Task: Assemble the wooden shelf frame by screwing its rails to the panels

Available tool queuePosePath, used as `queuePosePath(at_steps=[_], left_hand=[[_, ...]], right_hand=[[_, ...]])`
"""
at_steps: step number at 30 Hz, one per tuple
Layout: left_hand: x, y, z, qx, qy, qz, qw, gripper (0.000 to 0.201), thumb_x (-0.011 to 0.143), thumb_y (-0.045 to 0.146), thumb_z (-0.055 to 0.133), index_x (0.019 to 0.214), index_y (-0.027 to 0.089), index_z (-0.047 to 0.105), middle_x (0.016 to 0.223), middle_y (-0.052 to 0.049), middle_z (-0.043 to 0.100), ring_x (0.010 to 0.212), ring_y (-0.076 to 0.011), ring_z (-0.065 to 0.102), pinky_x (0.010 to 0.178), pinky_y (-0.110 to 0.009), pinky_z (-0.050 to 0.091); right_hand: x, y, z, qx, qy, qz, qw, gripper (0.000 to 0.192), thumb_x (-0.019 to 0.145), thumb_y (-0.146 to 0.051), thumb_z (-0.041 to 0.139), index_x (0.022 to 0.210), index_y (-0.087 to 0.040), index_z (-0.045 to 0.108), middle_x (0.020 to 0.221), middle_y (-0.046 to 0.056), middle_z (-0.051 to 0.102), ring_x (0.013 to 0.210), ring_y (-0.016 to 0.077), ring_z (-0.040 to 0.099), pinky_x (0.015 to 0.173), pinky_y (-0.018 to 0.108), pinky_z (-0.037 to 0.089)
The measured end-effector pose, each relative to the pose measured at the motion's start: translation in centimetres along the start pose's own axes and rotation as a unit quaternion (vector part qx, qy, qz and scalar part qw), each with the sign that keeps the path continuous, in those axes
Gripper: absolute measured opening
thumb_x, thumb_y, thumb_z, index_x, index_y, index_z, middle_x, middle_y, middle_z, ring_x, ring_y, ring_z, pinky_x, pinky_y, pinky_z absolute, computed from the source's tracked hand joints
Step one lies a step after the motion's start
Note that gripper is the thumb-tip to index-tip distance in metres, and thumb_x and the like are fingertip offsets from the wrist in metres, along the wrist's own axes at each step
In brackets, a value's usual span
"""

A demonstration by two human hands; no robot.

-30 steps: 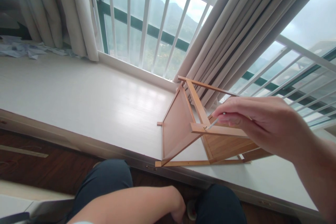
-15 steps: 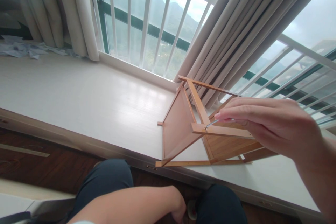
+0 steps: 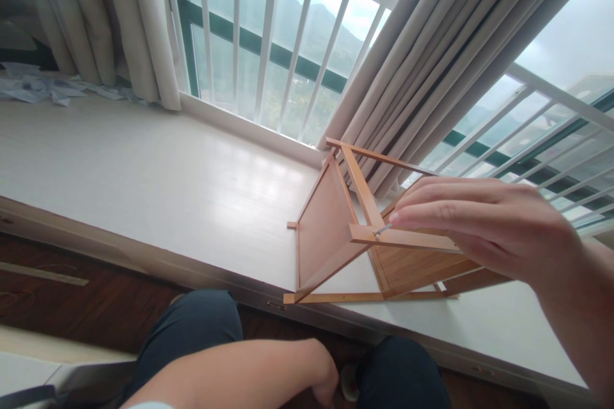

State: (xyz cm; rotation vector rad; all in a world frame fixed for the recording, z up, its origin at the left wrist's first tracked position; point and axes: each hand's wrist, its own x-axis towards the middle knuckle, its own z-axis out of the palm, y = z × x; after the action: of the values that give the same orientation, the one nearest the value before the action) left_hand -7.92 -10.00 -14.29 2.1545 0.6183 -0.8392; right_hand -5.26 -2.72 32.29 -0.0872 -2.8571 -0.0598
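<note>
A wooden shelf frame (image 3: 362, 182) lies on its side on the white ledge, with panels between its rails. My right hand (image 3: 484, 223) is closed in a pinch around a thin metal hex key (image 3: 384, 229). The key's tip meets a small bolt (image 3: 376, 234) near the end of the upper front leg. Most of the key is hidden behind my fingers. Low between my knees hangs my left hand (image 3: 325, 374), bent downward and apart from the frame. Its fingers are out of sight.
The white ledge (image 3: 158, 172) runs below a barred window (image 3: 288, 45). Beige curtains (image 3: 384, 70) hang close behind the frame. Scattered papers (image 3: 36, 86) lie at the far left. My knees (image 3: 201, 319) are against the ledge's front side, above a dark wooden floor (image 3: 119, 294).
The hex key has turned slightly at the bolt, and my right hand has shifted a little left and down with it. My left hand and the frame stay nearly still.
</note>
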Motion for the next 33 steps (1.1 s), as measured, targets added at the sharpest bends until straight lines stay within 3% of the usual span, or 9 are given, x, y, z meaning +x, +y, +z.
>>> queuePosePath(at_steps=[9,16,21,23,26,29,33], left_hand=[[0.6,-0.3,0.2,-0.052,0.020,0.004,0.998,0.039,0.063,0.033,0.085,0.100,0.022,0.085,0.100,-0.013,0.081,0.100,-0.0372,0.075,0.085,-0.046,0.056],[-0.6,0.1,-0.4,-0.011,0.004,0.007,1.000,0.048,0.072,0.031,0.078,0.118,0.015,0.079,0.106,-0.016,0.080,0.099,-0.0360,0.075,0.081,-0.043,0.056],[-0.9,0.2,-0.3,-0.004,0.008,0.006,1.000,0.052,0.074,0.033,0.078,0.123,0.015,0.077,0.107,-0.015,0.080,0.101,-0.0348,0.075,0.081,-0.041,0.056],[-0.8,0.1,-0.2,-0.002,0.007,0.008,1.000,0.056,0.075,0.033,0.077,0.127,0.013,0.074,0.112,-0.017,0.079,0.106,-0.0354,0.074,0.083,-0.042,0.056],[-0.6,0.1,-0.1,-0.022,0.024,0.004,0.999,0.051,0.070,0.030,0.081,0.120,0.019,0.079,0.109,-0.014,0.080,0.104,-0.0353,0.075,0.085,-0.043,0.056],[-0.5,0.1,-0.1,-0.031,0.029,0.003,0.999,0.049,0.067,0.030,0.083,0.114,0.020,0.081,0.106,-0.014,0.081,0.102,-0.0362,0.075,0.085,-0.043,0.056],[-0.7,0.1,-0.1,-0.015,0.011,-0.001,1.000,0.056,0.073,0.035,0.080,0.125,0.016,0.076,0.111,-0.017,0.079,0.106,-0.0371,0.074,0.085,-0.044,0.056]], right_hand=[[0.1,0.1,0.1,0.019,0.004,0.002,1.000,0.033,0.095,-0.001,0.048,0.114,-0.018,0.069,0.105,0.012,0.076,0.100,0.0151,0.074,0.088,0.021,0.057],[-0.5,0.4,0.3,0.043,-0.010,0.012,0.999,0.048,0.091,0.004,0.051,0.131,-0.019,0.062,0.113,0.012,0.074,0.110,0.0156,0.070,0.095,0.024,0.054],[-0.4,0.4,0.6,0.024,0.007,0.014,1.000,0.037,0.094,-0.001,0.054,0.126,-0.014,0.065,0.109,0.012,0.074,0.102,0.0157,0.070,0.088,0.027,0.055],[-0.3,0.3,0.7,0.006,0.019,0.019,1.000,0.027,0.095,-0.003,0.056,0.117,-0.014,0.067,0.103,0.011,0.075,0.097,0.0157,0.070,0.088,0.028,0.056],[-0.1,0.2,0.7,-0.011,0.027,0.022,0.999,0.017,0.095,-0.004,0.058,0.104,-0.015,0.067,0.096,0.010,0.074,0.093,0.0158,0.069,0.085,0.028,0.056],[-0.1,0.1,0.8,-0.011,0.024,0.018,0.999,0.017,0.095,-0.003,0.056,0.103,-0.015,0.066,0.094,0.010,0.074,0.091,0.0153,0.069,0.079,0.027,0.055],[0.0,0.3,0.8,-0.009,0.016,0.016,1.000,0.017,0.095,-0.004,0.057,0.105,-0.014,0.066,0.095,0.010,0.074,0.089,0.0154,0.068,0.085,0.029,0.055]])
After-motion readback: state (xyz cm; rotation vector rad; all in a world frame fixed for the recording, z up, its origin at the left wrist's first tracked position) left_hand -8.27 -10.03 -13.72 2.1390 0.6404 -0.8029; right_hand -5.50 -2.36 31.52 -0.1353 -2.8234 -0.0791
